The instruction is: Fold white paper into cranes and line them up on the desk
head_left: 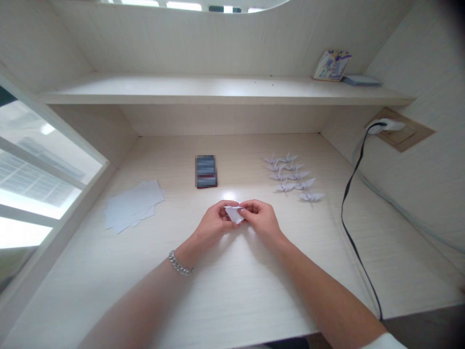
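Between my two hands, just above the middle of the desk, is a small folded piece of white paper. My left hand pinches its left side, thumb below and fingers above. From the other side my right hand grips it, the thumb pressed on the paper's face. Parts of the paper are hidden behind the fingers. Folded white paper cranes stand in rows beyond my right hand, with a single crane nearest to me. Loose white paper sheets lie overlapping to the left.
A phone-sized dark object, blurred out, lies beyond my hands. A black cable runs from a wall socket down over the desk's right side. On the shelf at the back stand a colourful packet and a flat grey-blue item.
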`<state>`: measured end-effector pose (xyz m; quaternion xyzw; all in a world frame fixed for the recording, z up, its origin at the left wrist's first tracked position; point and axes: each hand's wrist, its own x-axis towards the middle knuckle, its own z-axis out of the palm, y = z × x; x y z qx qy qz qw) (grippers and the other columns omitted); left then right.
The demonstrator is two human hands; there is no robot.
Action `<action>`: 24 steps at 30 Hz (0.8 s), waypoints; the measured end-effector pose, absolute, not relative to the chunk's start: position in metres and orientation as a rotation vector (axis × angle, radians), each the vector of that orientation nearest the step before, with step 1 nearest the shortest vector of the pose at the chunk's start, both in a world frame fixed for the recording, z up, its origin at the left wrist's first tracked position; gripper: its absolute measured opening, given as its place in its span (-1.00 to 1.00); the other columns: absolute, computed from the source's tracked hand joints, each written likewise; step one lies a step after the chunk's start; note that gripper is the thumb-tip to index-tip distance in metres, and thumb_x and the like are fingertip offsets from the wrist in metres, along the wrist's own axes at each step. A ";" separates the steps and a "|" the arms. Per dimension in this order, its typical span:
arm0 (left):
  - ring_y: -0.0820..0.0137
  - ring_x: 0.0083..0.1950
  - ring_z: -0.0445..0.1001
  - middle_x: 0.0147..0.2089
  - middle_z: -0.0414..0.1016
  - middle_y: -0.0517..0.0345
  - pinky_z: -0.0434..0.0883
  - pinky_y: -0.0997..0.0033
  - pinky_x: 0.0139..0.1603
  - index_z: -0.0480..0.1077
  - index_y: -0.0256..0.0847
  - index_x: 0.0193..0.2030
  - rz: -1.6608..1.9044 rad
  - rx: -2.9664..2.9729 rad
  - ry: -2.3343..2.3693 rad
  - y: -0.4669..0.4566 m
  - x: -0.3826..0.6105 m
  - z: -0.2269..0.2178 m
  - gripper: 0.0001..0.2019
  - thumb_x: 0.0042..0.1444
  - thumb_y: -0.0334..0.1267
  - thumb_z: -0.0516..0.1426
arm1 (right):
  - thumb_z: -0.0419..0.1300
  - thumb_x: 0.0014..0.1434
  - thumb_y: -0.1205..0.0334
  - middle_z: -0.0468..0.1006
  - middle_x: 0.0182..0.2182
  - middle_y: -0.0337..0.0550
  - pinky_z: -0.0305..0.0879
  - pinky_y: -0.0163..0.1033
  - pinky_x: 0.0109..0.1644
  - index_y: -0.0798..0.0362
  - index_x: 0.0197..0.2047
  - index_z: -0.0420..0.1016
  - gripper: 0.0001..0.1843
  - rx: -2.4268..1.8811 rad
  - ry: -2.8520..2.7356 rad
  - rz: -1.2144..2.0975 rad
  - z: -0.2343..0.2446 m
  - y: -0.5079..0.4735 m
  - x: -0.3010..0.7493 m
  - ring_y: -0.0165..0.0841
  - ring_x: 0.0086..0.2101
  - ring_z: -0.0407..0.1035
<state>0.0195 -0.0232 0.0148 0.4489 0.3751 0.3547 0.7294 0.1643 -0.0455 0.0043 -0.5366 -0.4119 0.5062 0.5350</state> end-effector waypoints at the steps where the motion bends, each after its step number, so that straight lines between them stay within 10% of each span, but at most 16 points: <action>1: 0.42 -0.33 0.47 -0.31 0.47 0.09 0.40 0.40 -0.26 0.34 -0.27 -0.15 0.770 0.980 0.829 -0.023 0.020 0.015 -0.53 -0.29 -0.49 0.29 | 0.30 -0.12 0.18 0.58 -0.48 -0.13 0.38 -0.24 -0.42 0.09 -0.37 0.52 -0.79 -1.276 -0.981 1.208 0.004 -0.045 0.165 -0.31 -0.52 0.44; 8: 0.43 -0.42 0.47 -0.40 0.45 0.15 0.42 0.34 -0.31 0.29 -0.23 -0.07 0.748 0.945 0.864 -0.024 0.022 0.014 -0.54 -0.15 -0.25 0.28 | 0.27 -0.10 0.17 0.60 -0.39 -0.06 0.38 -0.24 -0.32 0.11 -0.34 0.55 -0.77 -1.296 -1.047 1.142 0.003 -0.045 0.166 -0.25 -0.36 0.47; 24: 0.37 -0.36 0.50 -0.41 0.49 0.13 0.39 0.38 -0.28 0.28 -0.26 -0.05 0.736 0.935 0.855 -0.022 0.018 0.016 -0.41 -0.32 -0.54 0.27 | 0.27 -0.10 0.15 0.61 -0.36 -0.04 0.39 -0.19 -0.25 0.10 -0.32 0.58 -0.74 -1.317 -1.050 1.103 0.004 -0.043 0.167 -0.21 -0.32 0.48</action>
